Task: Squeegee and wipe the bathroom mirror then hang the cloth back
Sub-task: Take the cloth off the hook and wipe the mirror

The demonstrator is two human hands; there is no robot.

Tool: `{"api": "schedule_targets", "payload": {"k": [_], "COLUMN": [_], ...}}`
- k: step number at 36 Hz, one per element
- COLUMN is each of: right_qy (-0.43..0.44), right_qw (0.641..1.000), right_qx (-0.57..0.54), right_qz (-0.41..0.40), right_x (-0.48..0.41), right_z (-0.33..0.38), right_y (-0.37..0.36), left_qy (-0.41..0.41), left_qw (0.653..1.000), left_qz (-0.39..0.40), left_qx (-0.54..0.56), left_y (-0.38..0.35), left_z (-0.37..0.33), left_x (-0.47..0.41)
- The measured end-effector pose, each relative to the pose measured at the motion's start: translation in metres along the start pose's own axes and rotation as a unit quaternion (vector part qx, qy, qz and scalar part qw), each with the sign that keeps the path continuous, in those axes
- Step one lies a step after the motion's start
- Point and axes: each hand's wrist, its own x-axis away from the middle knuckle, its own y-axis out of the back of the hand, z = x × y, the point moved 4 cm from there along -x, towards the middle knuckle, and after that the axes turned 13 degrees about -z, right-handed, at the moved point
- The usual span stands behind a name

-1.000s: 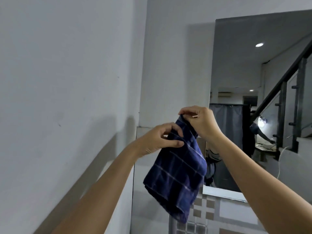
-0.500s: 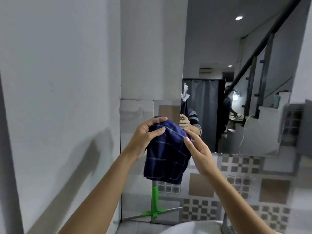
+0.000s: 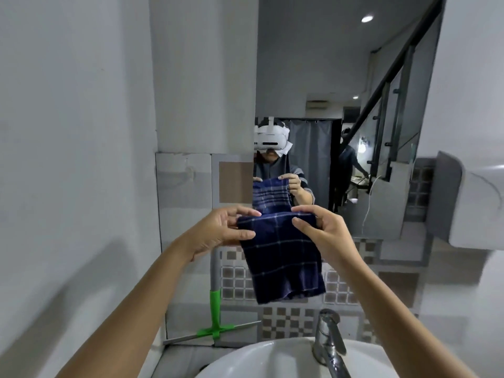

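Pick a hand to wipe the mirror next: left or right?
Right, probably. The right hand pinches the cloth directly in front of the mirror; the left hand grips the other corner, off toward the wall.

Our cloth (image 3: 281, 255) covers part of the squeegee (image 3: 215, 309) handle and the tiles behind it. We lose the sink (image 3: 272, 358) bowl and the tap (image 3: 328, 342) spout at the bottom edge, and the mirror (image 3: 341, 77) at the top edge. Both our forearms run out of frame below
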Motion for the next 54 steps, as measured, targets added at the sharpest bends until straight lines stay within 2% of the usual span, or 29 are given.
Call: {"api": "schedule_targets", "payload": {"k": [5,9,14,18,25,36,41,43,45,49,51,54], "right_qy": [0.017,0.027,0.07,0.117,0.185,0.248,0.261,0.255,0.262,0.345,0.39,0.371], "right_qw": [0.999,0.998,0.995,0.989,0.974,0.953,0.942,0.936,0.918,0.847,0.841,0.887], "right_qx": [0.014,0.024,0.02,0.009,0.021,0.064,0.079,0.08,0.108,0.144,0.125,0.122], "right_qz": [-0.025,-0.042,-0.063,-0.091,-0.129,-0.162,-0.197,-0.227,-0.276,-0.379,-0.353,-0.248], "right_x": [-0.02,-0.041,-0.084,-0.134,-0.236,-0.331,-0.338,-0.332,-0.317,-0.279,-0.269,-0.277], "right_z": [-0.007,-0.005,0.017,0.049,0.117,0.171,0.17,0.169,0.17,0.174,0.174,0.167], "right_y": [0.032,0.052,0.072,0.079,0.069,0.046,0.047,0.052,0.057,0.052,0.036,0.009], "left_qy": [-0.032,-0.11,-0.214,-0.261,-0.334,-0.439,-0.464,-0.461,-0.451,-0.452,-0.45,-0.44], "left_qw": [0.982,0.968,0.956,0.95,0.916,0.8,0.759,0.754,0.755,0.747,0.743,0.748], "left_qz": [-0.162,-0.215,-0.197,-0.165,-0.186,-0.253,-0.276,-0.285,-0.29,-0.294,-0.296,-0.29], "left_qx": [0.093,0.074,0.042,-0.036,-0.119,-0.322,-0.365,-0.37,-0.378,-0.388,-0.397,-0.404], "left_y": [-0.027,-0.052,-0.073,-0.073,-0.049,-0.016,-0.017,-0.018,-0.019,-0.022,-0.022,-0.022], "left_z": [0.008,-0.003,-0.043,-0.082,-0.171,-0.247,-0.245,-0.243,-0.241,-0.243,-0.245,-0.248], "left_x": [-0.019,-0.038,-0.073,-0.113,-0.187,-0.263,-0.278,-0.28,-0.281,-0.279,-0.279,-0.279]}}
